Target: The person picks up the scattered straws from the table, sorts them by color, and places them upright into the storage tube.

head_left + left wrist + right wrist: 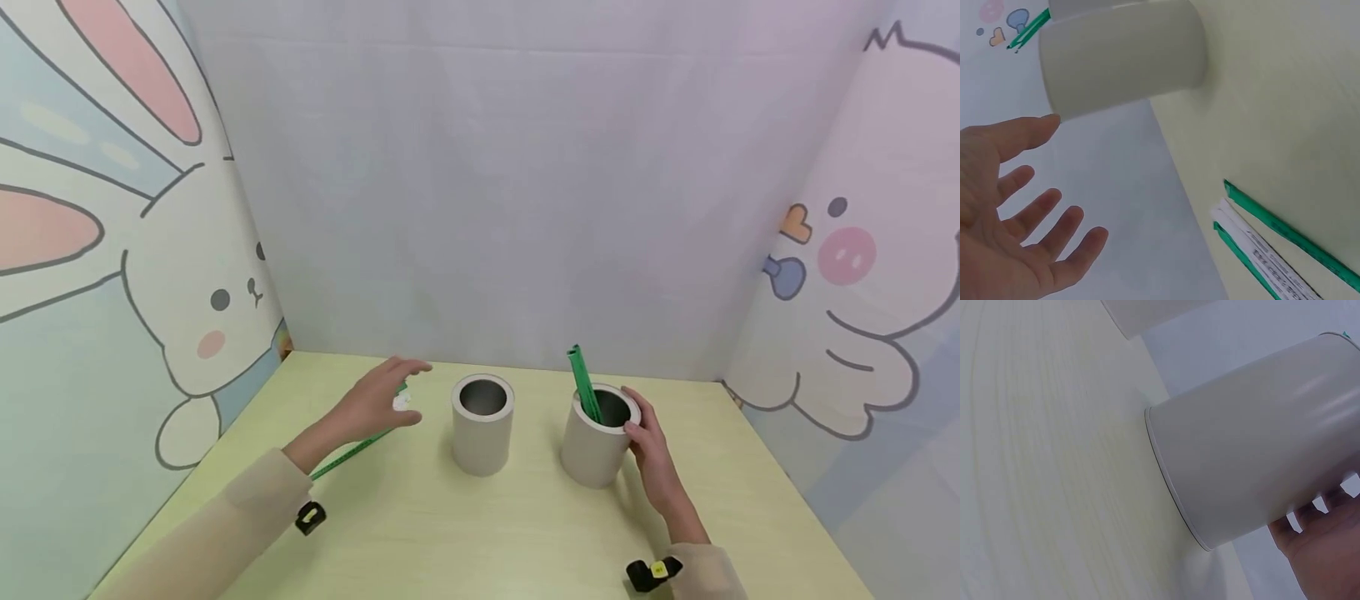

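Two grey cylindrical cups stand on the pale wooden table (465, 533). The left cup (482, 427) is empty. From the right cup (596, 442) several green sticks (582, 382) poke up. My right hand (647, 442) grips that cup's right side, thumb at the rim; its fingers (1325, 540) lie on the cup wall (1254, 450). My left hand (393, 390) hovers open, palm (1010, 219) spread, just above green sticks (1285, 230) with a white label (1260, 250) that lie flat on the table left of the empty cup (1122, 56).
Cartoon-printed panels wall in the table on the left (112, 292), back (487, 208) and right (862, 292). The lying green sticks (348, 454) run toward the table's left edge under my left forearm. A second cup's base (1147, 312) shows in the right wrist view.
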Demonstrator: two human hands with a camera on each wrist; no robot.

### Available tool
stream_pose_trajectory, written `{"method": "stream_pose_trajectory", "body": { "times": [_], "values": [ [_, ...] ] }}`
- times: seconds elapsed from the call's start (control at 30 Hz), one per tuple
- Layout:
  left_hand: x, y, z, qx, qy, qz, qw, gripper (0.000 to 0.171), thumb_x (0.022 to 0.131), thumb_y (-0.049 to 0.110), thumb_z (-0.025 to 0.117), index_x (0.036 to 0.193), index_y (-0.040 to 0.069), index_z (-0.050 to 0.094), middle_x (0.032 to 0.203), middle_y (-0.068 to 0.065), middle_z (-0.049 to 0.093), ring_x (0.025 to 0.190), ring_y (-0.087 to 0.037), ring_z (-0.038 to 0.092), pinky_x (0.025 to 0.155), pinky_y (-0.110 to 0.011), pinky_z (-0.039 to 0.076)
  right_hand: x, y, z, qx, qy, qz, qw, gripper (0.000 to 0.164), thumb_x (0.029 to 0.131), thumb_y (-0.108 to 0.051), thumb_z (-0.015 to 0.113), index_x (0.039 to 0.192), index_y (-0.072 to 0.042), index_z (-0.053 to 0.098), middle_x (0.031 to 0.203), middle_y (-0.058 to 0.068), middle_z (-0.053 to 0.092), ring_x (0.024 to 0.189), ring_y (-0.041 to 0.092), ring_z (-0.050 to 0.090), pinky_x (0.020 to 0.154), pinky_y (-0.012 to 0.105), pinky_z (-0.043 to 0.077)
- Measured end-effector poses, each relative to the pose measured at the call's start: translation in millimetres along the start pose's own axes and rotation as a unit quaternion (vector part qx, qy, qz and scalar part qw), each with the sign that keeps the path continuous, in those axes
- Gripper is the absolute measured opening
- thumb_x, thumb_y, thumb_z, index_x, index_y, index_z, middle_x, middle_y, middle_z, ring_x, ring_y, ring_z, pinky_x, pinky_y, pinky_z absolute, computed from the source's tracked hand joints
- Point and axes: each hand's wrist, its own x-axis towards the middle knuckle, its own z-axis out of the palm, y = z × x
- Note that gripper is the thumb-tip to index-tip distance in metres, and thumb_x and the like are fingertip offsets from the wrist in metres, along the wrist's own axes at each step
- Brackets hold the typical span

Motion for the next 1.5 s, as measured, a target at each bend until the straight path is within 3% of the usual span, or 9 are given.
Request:
{"method": "stream_pose_trajectory", "body": {
  "times": [0.13,0.33,0.57,0.73,1.07,1.4,1.5],
  "values": [
    [-17.9,-22.0,1.0,0.023,-0.019,-0.021,0.9993,0.071,0.087,0.016,0.088,0.151,0.014,0.055,0.144,-0.015,0.058,0.126,-0.039,0.060,0.096,-0.060,0.056,0,0,0,-0.001,-0.003,0.001,1.000,0.057,0.113,-0.026,0.030,0.169,-0.017,0.020,0.169,0.010,0.022,0.145,0.007,0.031,0.123,0.044,0.025],
    [-38.7,-42.8,3.4,0.040,-0.030,-0.051,0.9975,0.071,0.085,0.012,0.088,0.148,0.008,0.056,0.137,-0.018,0.060,0.110,-0.035,0.062,0.085,-0.054,0.057,1,1,1,0.005,-0.004,0.002,1.000,0.058,0.113,-0.026,0.031,0.169,-0.017,0.020,0.170,0.012,0.022,0.145,0.008,0.030,0.126,0.064,0.015],
    [-55.4,-60.4,11.7,0.033,-0.062,-0.084,0.9940,0.068,0.080,0.003,0.089,0.142,0.006,0.060,0.129,-0.018,0.063,0.109,-0.035,0.066,0.079,-0.046,0.059,1,-1,0,0.000,0.000,0.003,1.000,0.058,0.113,-0.027,0.031,0.169,-0.018,0.021,0.169,0.009,0.024,0.145,0.009,0.031,0.125,0.052,0.022],
    [-64.1,-70.5,18.1,0.039,-0.063,-0.081,0.9940,0.063,0.076,-0.004,0.088,0.134,0.005,0.065,0.123,-0.018,0.066,0.107,-0.035,0.067,0.076,-0.042,0.057,1,-1,0,-0.001,-0.003,0.002,1.000,0.057,0.113,-0.027,0.030,0.169,-0.017,0.021,0.169,0.010,0.023,0.145,0.009,0.031,0.126,0.055,0.021],
    [-66.1,-75.2,22.9,0.068,-0.084,-0.114,0.9876,0.052,0.073,-0.011,0.080,0.120,0.007,0.070,0.106,-0.011,0.070,0.095,-0.028,0.065,0.077,-0.047,0.057,1,0,0,0.003,0.000,0.001,1.000,0.058,0.112,-0.025,0.030,0.169,-0.017,0.021,0.169,0.010,0.023,0.145,0.008,0.030,0.126,0.064,0.015],
    [-64.5,-78.5,26.5,0.069,-0.087,-0.114,0.9872,0.051,0.075,-0.023,0.065,0.116,0.005,0.073,0.097,-0.011,0.070,0.089,-0.027,0.065,0.077,-0.047,0.058,0,2,-1,-0.001,-0.009,-0.012,1.000,0.057,0.113,-0.026,0.030,0.169,-0.019,0.021,0.169,0.010,0.024,0.146,0.008,0.031,0.125,0.054,0.021],
    [-63.7,-81.0,27.8,0.061,-0.084,-0.115,0.9879,0.051,0.076,-0.025,0.060,0.115,0.005,0.073,0.095,-0.010,0.071,0.089,-0.026,0.066,0.078,-0.046,0.058,0,2,-2,-0.004,-0.009,-0.013,1.000,0.057,0.113,-0.026,0.030,0.169,-0.019,0.021,0.169,0.009,0.025,0.146,0.008,0.031,0.123,0.045,0.025]
  ]
}}
